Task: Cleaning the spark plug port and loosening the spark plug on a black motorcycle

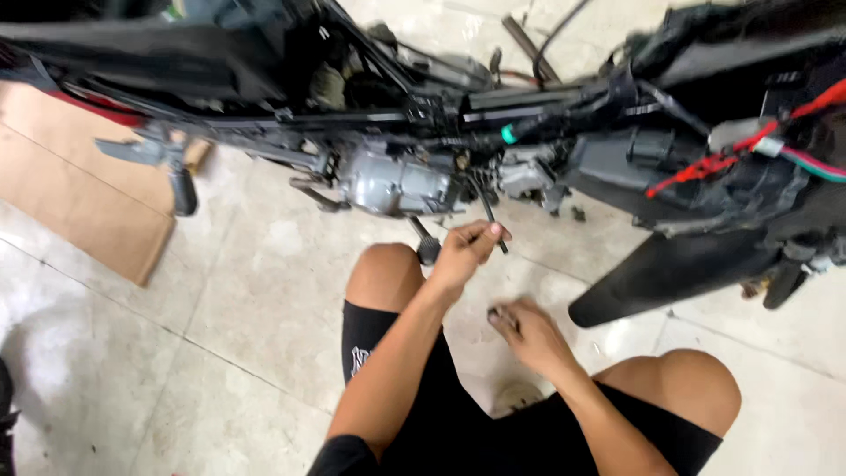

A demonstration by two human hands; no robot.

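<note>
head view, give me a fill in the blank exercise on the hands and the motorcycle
1. The left hand grips a thin dark ____ that reaches up toward the grey engine.
2. The right hand is held low over the ____ floor, its fingers pinching a small dark part too small to identify.
3. A flat sheet of ____ lies on the floor to the left, under the motorcycle.

Missing words: tool; tiled; cardboard

right hand (529, 335) item: too small | motorcycle (397, 181): cut off top/right, blurred
</note>
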